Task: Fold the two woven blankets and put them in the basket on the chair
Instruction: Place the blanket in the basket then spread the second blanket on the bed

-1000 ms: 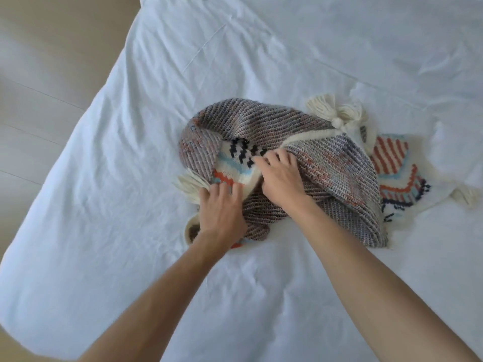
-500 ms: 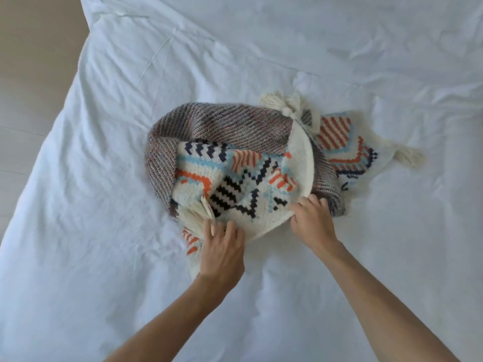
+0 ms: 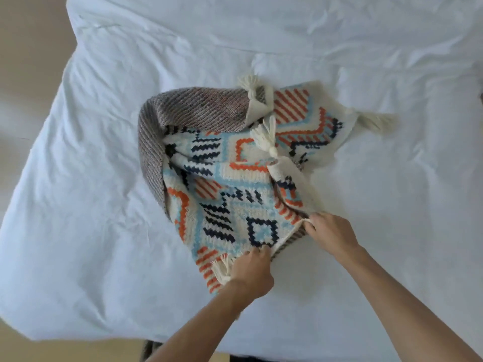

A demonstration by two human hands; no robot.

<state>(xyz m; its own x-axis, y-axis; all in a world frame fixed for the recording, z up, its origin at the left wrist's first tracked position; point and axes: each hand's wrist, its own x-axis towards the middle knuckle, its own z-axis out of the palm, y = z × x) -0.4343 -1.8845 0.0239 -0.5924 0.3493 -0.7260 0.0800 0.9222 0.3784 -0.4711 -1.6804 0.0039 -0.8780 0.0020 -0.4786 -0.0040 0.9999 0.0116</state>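
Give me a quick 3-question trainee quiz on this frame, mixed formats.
1. True or false: the cream, orange, blue and navy patterned woven blanket hangs over a chair.
2. Multiple choice: what does the right hand grip? A) the blanket's near edge B) a basket handle C) nothing.
3. Fill in: the loose cream tassel in the middle lies on the blanket's ___ face (patterned or grey-brown).
Key: 1 false, it lies on the white bed sheet. 2 A; the left hand grips that edge too. 3 patterned.
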